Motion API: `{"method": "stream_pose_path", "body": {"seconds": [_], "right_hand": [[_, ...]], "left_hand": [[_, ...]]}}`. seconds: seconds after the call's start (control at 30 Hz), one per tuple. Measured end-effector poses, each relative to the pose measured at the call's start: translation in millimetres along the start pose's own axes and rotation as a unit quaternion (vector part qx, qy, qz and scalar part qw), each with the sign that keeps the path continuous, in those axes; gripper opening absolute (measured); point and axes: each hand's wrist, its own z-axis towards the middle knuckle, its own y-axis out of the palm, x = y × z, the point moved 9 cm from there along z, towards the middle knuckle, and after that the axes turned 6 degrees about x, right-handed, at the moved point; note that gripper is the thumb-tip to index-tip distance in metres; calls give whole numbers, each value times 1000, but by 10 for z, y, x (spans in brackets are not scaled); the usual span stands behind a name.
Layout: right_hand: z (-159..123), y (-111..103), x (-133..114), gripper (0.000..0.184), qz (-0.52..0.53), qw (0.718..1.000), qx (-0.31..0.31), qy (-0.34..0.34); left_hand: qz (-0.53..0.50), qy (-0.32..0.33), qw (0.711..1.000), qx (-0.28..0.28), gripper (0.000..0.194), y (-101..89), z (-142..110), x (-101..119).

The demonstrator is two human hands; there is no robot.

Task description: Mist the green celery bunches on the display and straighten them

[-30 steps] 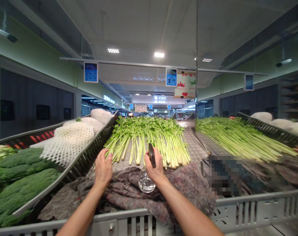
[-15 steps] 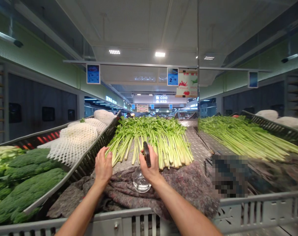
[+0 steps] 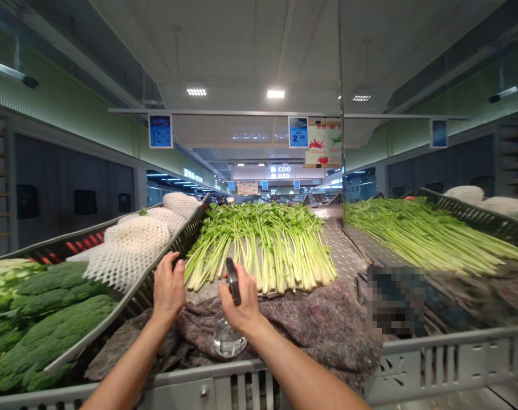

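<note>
In my right hand [image 3: 240,299] is a clear spray bottle [image 3: 229,340] with a black trigger head, my fingers wrapped round its neck. The bottle is above the brownish-grey blanket [image 3: 310,319] at the front of the display. My left hand [image 3: 170,287] is raised beside the crate's edge, fingers apart and holding nothing. Beyond both hands, a wide row of celery [image 3: 267,245] lies with its leaves to the back and pale stalk ends toward me.
At left, a dark crate [image 3: 126,307] holds broccoli [image 3: 49,336] and white foam-netted produce [image 3: 134,242]. A mirror on the right reflects the celery. A grey slatted rail [image 3: 447,361] runs along the front. Price signs [image 3: 298,132] hang overhead.
My right hand and the spray bottle have moved left and down, toward me. My left hand has shifted a little to the left. The celery lies as before.
</note>
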Motion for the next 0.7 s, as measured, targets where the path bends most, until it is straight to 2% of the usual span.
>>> {"method": "stream_pose_path", "body": {"seconds": [0.23, 0.4, 0.53, 0.7], "right_hand": [[145, -65, 61, 14, 24, 1000, 12, 12], [408, -333, 156, 20, 25, 998, 59, 20], [565, -560, 255, 20, 8, 996, 88, 26], [623, -719, 373, 14, -31, 996, 84, 8]], "left_hand": [[-10, 1, 1000, 0, 43, 35, 78, 89], [-17, 11, 1000, -4, 42, 73, 111, 162], [-24, 10, 999, -29, 44, 182, 43, 189], [-35, -2, 998, -46, 43, 345, -92, 197]]}}
